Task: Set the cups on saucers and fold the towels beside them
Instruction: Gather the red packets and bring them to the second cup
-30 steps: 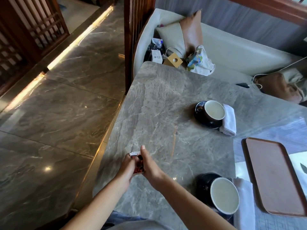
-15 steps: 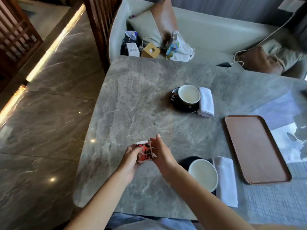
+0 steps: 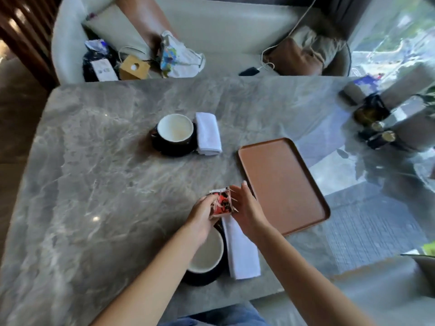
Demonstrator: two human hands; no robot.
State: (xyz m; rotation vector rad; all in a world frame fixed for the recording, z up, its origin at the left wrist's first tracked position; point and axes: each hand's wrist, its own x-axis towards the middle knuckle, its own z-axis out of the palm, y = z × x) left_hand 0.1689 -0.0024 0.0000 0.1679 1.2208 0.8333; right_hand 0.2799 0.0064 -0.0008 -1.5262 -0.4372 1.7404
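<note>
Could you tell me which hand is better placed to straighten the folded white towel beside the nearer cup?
Right, probably. The right hand is open, just over the far end of the folded white towel; the left hand grips the small red patterned box, its forearm crossing the white-lined black cup.

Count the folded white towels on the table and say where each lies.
2. The far towel lies right of the far cup; the near towel lies right of the near cup, its far end hidden under the right hand.
</note>
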